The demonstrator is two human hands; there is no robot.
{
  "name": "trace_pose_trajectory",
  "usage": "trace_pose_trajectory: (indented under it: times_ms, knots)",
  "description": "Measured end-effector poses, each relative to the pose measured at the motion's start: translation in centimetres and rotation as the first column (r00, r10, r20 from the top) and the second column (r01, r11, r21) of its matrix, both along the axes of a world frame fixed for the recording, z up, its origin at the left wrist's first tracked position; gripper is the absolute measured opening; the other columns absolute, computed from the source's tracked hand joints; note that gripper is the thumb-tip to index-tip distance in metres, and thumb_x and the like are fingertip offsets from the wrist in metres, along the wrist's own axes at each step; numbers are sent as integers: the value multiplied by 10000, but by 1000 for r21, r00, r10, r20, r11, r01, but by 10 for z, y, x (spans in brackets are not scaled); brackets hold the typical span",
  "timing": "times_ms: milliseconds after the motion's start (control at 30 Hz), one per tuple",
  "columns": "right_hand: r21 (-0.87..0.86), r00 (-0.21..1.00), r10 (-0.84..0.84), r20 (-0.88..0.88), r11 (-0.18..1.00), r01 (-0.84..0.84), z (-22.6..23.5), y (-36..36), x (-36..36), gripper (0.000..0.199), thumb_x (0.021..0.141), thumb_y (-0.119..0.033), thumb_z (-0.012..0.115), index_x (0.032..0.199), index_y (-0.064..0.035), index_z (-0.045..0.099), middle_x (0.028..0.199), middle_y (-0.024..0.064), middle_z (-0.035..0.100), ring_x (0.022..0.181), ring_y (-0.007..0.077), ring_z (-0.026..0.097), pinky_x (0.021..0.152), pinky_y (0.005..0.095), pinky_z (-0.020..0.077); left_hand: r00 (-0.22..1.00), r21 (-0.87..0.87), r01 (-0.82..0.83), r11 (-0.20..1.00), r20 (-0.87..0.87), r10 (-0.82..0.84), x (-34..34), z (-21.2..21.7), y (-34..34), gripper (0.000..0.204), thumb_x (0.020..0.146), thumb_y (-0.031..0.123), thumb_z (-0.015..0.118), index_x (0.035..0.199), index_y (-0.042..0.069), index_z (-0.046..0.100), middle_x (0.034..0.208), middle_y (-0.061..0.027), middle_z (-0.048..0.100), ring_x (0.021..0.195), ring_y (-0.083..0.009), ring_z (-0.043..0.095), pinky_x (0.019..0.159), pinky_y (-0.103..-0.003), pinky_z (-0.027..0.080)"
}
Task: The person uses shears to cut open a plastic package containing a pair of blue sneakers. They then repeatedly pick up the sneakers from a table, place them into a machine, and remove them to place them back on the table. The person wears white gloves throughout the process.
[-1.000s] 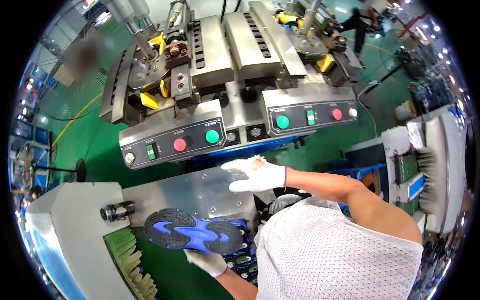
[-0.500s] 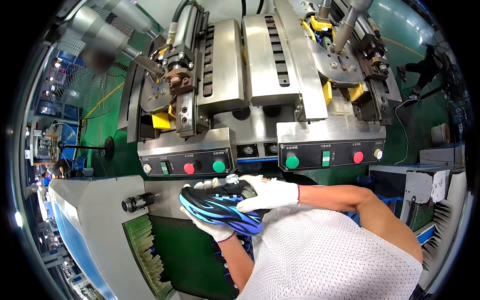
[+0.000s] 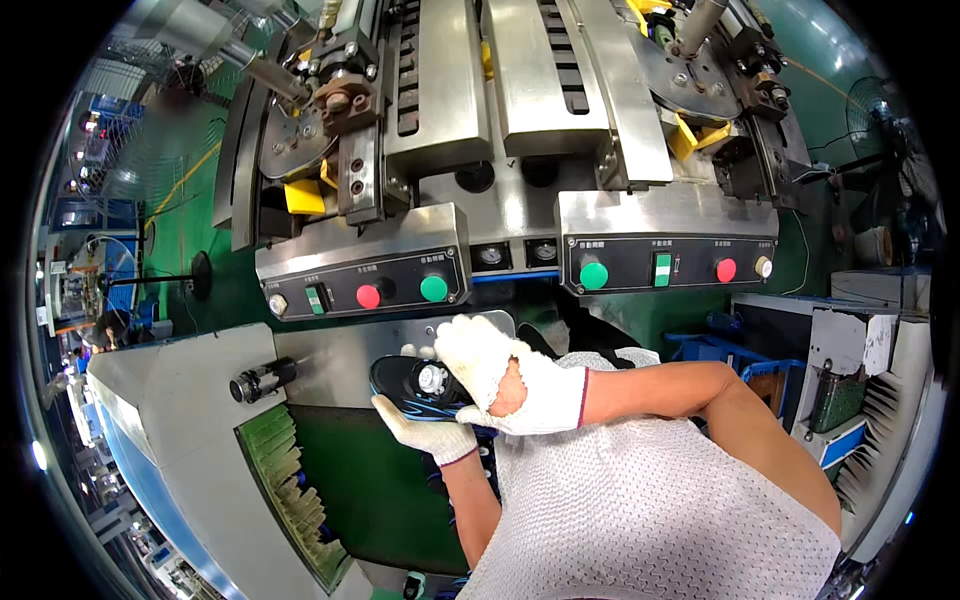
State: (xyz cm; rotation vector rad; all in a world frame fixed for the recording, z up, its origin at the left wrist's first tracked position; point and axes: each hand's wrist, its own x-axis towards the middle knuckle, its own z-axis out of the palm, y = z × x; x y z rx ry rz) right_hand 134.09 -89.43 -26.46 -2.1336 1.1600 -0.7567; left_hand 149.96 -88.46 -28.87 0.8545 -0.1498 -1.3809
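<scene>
Left hand cups a dark shoe, fingers wrapped. Right hand covers its right end; grip unclear.

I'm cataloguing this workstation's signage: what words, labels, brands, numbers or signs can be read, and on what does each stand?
Black rectangular left control panel: tiny white characters; too small to quote reliably.
Black rectangular right control panel: the same, left unquoted.
Two round gauge-like fittings between the panels: any markings too small to read.
Black-and-blue shoe: no legible text visible.
</scene>
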Motion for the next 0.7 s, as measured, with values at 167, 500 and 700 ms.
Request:
trace_pose_trajectory:
  times_ms: [167, 500, 700]
  knots:
    - [-28, 983, 35, -182, 999, -41, 36, -15, 2, 774, 798, -465, 755, 1303, 75, 525, 1306, 254, 503, 1274, 434, 462, 1099, 536, 346, 995, 37, -100, 994, -2, 100, -1, 14, -3, 679, 1035, 562, 402, 1329, -28, 562, 1234, -177, 648, 1105, -320, 662, 964, -466, 573]
    - [-52, 988, 66, -141, 996, -74, 44, -27, 2, 864, 701, -427, 841, 1336, 48, 498, 1338, 233, 476, 1313, 445, 402, 1114, 565, 317, 996, -44, -79, 996, -38, 78, 12, 19, -10, 691, 1036, 569, 389, 1317, -39, 560, 1170, -189, 663, 1069, -322, 668, 951, -463, 568]
    - [488, 970, 58, 237, 856, -170, -1, -14, -19, 932, 802, -508, 757, 1506, -23, 386, 1373, 308, 537, 1242, 432, 556, 1064, 445, 437, 996, -28, -51, 998, 68, 52, -9, 31, -16, 673, 1022, 548, 392, 1283, -44, 576, 1120, -186, 662, 1020, -304, 644, 934, -448, 542]
